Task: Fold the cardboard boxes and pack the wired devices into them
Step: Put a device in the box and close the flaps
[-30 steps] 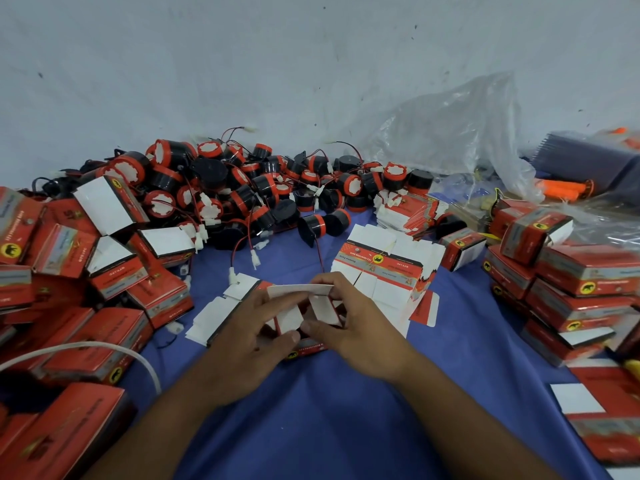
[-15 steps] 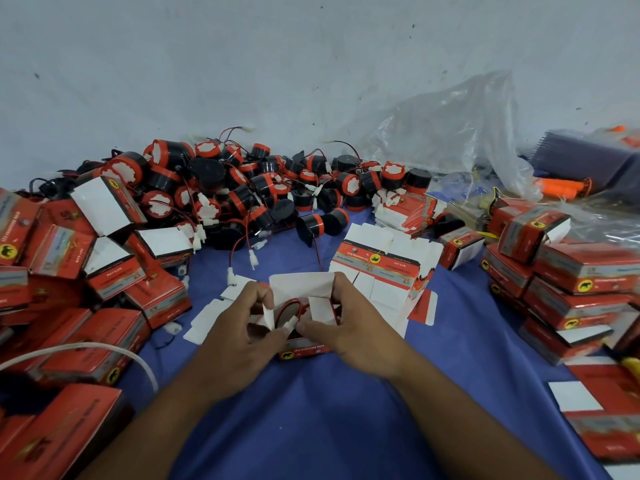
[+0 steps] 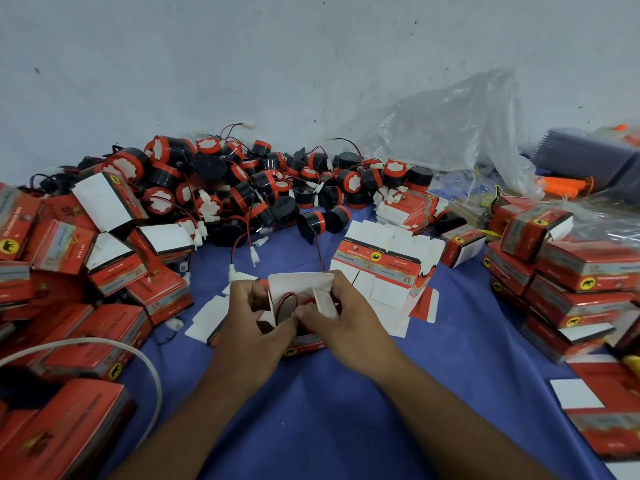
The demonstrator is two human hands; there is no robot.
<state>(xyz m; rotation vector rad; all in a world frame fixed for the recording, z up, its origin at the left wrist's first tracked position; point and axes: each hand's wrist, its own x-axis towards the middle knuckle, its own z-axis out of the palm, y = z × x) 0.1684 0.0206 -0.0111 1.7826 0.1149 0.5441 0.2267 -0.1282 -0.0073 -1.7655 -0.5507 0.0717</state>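
Observation:
A small red cardboard box [image 3: 306,342] stands on the blue cloth at centre, its white flaps [image 3: 300,282] open upward. A round red-and-black wired device [image 3: 289,304] sits inside it. My left hand [image 3: 251,315] grips the box's left side and left flap. My right hand [image 3: 341,315] grips the right side, thumb and fingers pinching the right flap. Both thumbs meet over the opening. A heap of loose wired devices [image 3: 263,183] lies behind. A stack of flat unfolded boxes [image 3: 382,268] lies just right of my hands.
Packed red boxes pile up at left [image 3: 72,268] and at right [image 3: 575,278]. A clear plastic bag [image 3: 446,129] leans on the wall at back right. A white cable [image 3: 104,344] loops at lower left. Flat box blanks [image 3: 207,315] lie under my left hand.
The top flap, folded flat over the box a second ago, now stands open, showing the device inside. Both hands shifted slightly closer around the opening.

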